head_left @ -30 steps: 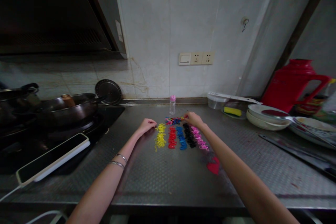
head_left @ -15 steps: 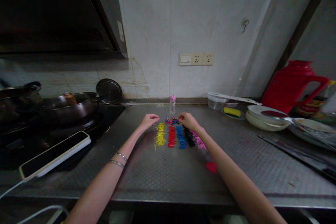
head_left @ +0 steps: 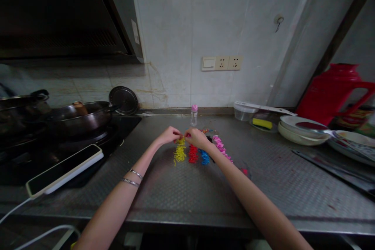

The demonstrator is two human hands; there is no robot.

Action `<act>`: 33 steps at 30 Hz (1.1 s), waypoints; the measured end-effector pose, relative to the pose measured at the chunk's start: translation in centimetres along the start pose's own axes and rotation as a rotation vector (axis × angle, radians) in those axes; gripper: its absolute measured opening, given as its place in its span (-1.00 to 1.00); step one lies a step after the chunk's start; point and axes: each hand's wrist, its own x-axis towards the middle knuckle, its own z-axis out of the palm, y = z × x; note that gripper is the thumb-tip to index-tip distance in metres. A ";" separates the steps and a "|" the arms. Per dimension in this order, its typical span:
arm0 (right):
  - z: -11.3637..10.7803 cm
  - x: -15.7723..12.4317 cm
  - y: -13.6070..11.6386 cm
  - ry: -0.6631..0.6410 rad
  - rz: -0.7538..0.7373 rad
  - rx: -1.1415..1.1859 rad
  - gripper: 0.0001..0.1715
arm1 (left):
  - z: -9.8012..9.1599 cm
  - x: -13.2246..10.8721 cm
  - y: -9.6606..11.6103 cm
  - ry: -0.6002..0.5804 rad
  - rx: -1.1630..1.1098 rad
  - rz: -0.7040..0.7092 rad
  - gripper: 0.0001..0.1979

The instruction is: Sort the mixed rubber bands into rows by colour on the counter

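Small rubber bands are laid out on the steel desk (head_left: 187,195) in short rows sorted by colour: a yellow row (head_left: 179,152), a red row (head_left: 192,153), a blue row (head_left: 204,158), a black row mostly hidden behind the right wrist, and a pink row (head_left: 220,146) farthest right. The colours are kept apart in parallel lines, so each can be told from its neighbour. A few mixed bands (head_left: 206,130) lie just beyond the rows.

At the far end of the yellow row the left hand (head_left: 169,135) and the right hand (head_left: 197,138) are brought together, fingertips pinched almost shut; something small is held between them, though which hand has it cannot be told.

Just beyond stands a small clear bottle with a pink cap (head_left: 193,115); its contents cannot be made out. To the far right a clear tub (head_left: 243,112), a yellow sponge (head_left: 261,123) and stacked plates (head_left: 301,129) are set beside a red jug (head_left: 336,91). On the left, a pan (head_left: 77,117) sits on the hob, with a phone (head_left: 63,168) nearer.
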 end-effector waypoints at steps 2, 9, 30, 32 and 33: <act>0.2 -0.1 0.1 0.011 -0.002 0.023 -0.82 | 0.0 0.0 -0.2 -0.013 0.014 0.004 -0.77; 1.1 -0.2 0.3 0.040 0.022 0.118 -0.82 | 0.0 -0.1 -0.4 -0.026 0.006 -0.031 -0.72; 1.5 -0.6 0.2 0.029 0.064 0.009 -0.75 | -0.7 0.1 -2.4 0.025 -0.025 -0.075 -0.66; 1.4 -0.7 -0.1 0.022 0.047 -0.002 -0.73 | -0.9 0.0 -2.3 0.083 -0.010 -0.095 -0.68; 1.2 -0.7 -0.2 0.018 0.047 -0.003 -0.72 | -0.9 0.0 -2.2 0.110 -0.005 -0.103 -0.69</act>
